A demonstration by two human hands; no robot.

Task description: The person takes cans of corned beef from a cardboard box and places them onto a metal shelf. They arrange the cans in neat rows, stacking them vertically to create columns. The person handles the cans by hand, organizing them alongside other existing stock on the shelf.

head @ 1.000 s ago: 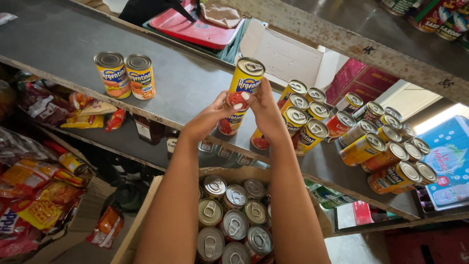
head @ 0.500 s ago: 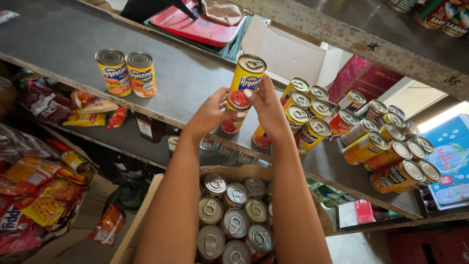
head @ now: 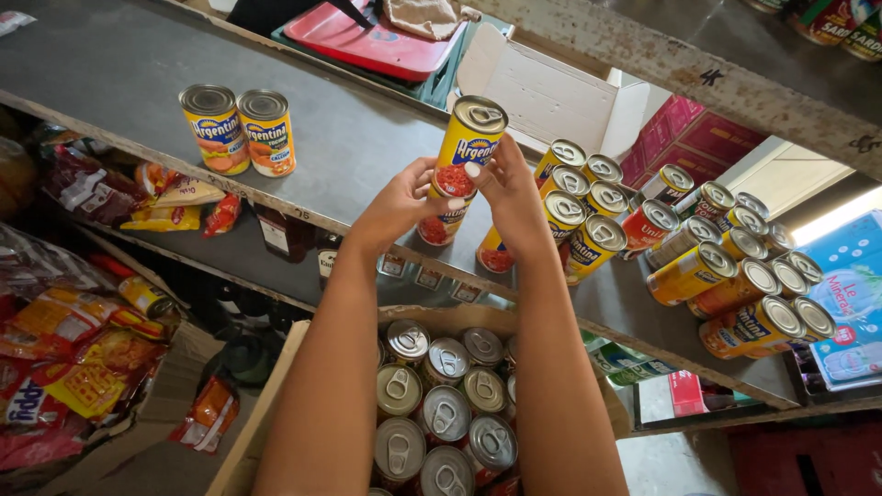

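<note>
Yellow can (head: 465, 152) gripped between left hand (head: 404, 200) and right hand (head: 511, 197), above grey shelf (head: 349, 147).

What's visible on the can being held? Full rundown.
The held can is a tall yellow metal tin with a silver pull-tab lid, a blue logo band and a red food picture low on the label. It looks unopened and undented, tilted slightly with the lid up and away, above the grey shelf. The left hand grips its lower left side and the right hand its right; another can sits just beneath it.
</note>
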